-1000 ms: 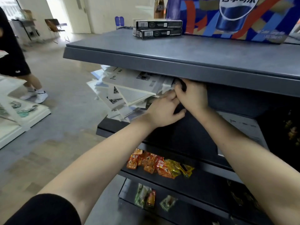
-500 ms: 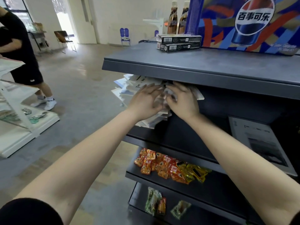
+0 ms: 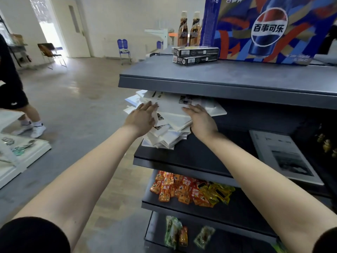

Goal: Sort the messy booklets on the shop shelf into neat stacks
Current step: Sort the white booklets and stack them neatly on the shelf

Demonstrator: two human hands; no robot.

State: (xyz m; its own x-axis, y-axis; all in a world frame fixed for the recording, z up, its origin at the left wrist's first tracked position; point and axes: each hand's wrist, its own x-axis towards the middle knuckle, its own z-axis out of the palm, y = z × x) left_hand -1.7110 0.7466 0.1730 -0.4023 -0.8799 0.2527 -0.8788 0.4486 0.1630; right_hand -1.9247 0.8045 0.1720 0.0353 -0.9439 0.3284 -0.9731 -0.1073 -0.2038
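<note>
A crooked pile of white booklets (image 3: 171,110) lies at the left end of the dark second shelf (image 3: 182,157), under the grey top shelf (image 3: 218,83). Their corners stick out in different directions. My left hand (image 3: 142,119) presses flat against the pile's left side, fingers spread over the top booklet's edge. My right hand (image 3: 202,121) grips the pile's right front, fingers on top of the booklets. One more booklet (image 3: 282,156) lies flat alone further right on the same shelf.
Two black cartons (image 3: 196,55), two brown bottles (image 3: 189,28) and a Pepsi box (image 3: 264,28) stand on the top shelf. Orange and yellow snack packets (image 3: 187,190) fill the shelf below. A person in black (image 3: 12,99) stands at the left by a white rack (image 3: 23,154).
My hands have moved apart from the pile's middle to its two sides. The booklets have shifted right and closer together. The camera has pulled back and risen.
</note>
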